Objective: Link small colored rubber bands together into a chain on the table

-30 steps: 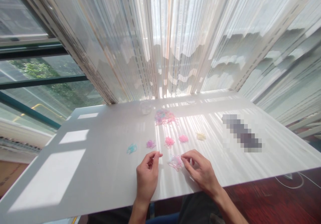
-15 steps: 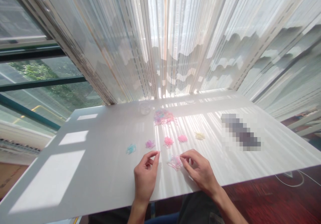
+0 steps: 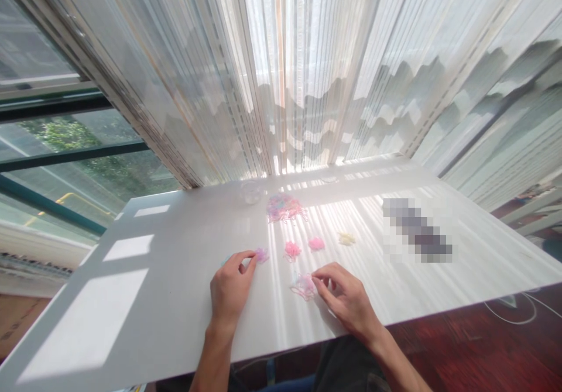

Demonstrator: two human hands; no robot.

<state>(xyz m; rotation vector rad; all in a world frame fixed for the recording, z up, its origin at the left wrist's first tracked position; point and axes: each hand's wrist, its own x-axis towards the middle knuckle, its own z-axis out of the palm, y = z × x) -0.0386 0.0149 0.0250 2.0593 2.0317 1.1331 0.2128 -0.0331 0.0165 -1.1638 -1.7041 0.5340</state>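
Observation:
My left hand (image 3: 231, 286) is closed, thumb and fingertip pinched at the left edge of a small purple pile (image 3: 262, 255); whatever it grips is too small to name. My right hand (image 3: 345, 295) pinches at the right side of a loose mixed pile (image 3: 302, 285) of pink and bluish bands near the front. A teal pile (image 3: 225, 261) is mostly hidden behind my left hand. In a row to the right lie a coral-pink pile (image 3: 292, 250), a pink pile (image 3: 316, 244) and a pale yellow pile (image 3: 346, 238).
On the white table (image 3: 175, 322), a larger mixed pile (image 3: 285, 207) lies farther back. A clear round container (image 3: 252, 192) stands behind it to the left. A pixelated dark object (image 3: 419, 231) is at the right. Sheer curtains (image 3: 281, 88) hang beyond the back edge.
My left hand has moved left and slightly forward to the purple pile, now covering most of the teal pile. My right hand has stayed at the front mixed pile.

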